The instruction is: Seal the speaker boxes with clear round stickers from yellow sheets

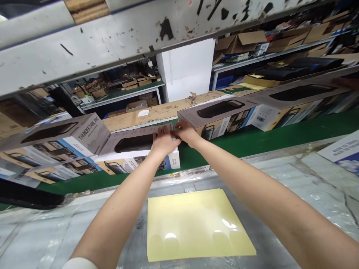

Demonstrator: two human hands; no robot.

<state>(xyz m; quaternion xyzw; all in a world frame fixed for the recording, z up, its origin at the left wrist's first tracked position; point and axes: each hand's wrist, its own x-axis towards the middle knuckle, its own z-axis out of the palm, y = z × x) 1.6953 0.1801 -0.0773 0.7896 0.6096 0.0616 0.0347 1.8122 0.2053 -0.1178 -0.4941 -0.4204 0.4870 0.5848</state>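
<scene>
A printed carton [137, 158] with a dark product picture on its top lies on the green belt [224, 151]. My left hand [166, 141] rests flat on the top of this carton near its right end, fingers stretched out. Beside it, my right hand [186, 133] has thumb and fingers pinched together at the carton's right end. Whatever sits in that pinch is too small to make out. Below my forearms, a glossy yellow sheet [196, 224] lies on the plastic-covered work surface [280, 179].
Stacked THUNDERTRAIL PRO cartons [86, 134] stand left of my hands. Another carton [215, 112] is close on the right, with more behind it. A white metal beam [126, 45] crosses overhead. At the right edge lies a white printed piece [343, 149]. Shelves hold open cardboard boxes [249, 39].
</scene>
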